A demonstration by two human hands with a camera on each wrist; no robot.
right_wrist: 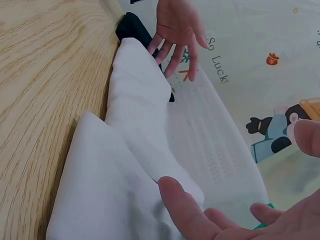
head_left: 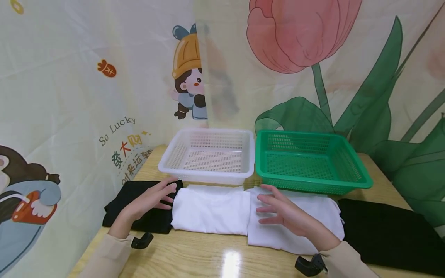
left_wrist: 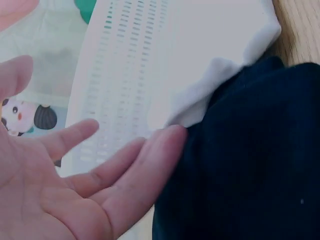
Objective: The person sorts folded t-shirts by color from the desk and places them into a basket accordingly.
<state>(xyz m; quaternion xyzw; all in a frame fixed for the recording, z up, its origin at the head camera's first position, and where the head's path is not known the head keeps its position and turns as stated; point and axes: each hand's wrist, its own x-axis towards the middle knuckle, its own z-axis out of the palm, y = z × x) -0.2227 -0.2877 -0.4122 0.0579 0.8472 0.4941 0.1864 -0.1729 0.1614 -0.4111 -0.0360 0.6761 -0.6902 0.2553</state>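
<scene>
My left hand (head_left: 147,200) hovers over the folded black cloth (head_left: 139,220) at the left, fingers spread and holding nothing. In the left wrist view its fingers (left_wrist: 150,170) overlap the edge of that black cloth; contact cannot be told. A folded white cloth (head_left: 212,210) lies in the middle. Beside it is a second white cloth (head_left: 267,235), partly hidden under my right hand (head_left: 286,212), which hangs above it with loosely extended fingers and nothing in them. At the far right another black cloth (head_left: 389,235) lies flat.
Behind the cloths stand a white perforated basket (head_left: 206,175) and a green perforated basket (head_left: 313,181), side by side with nothing inside. The light wooden table (head_left: 187,255) runs along the front. A printed curtain (head_left: 139,77) hangs behind and at the left.
</scene>
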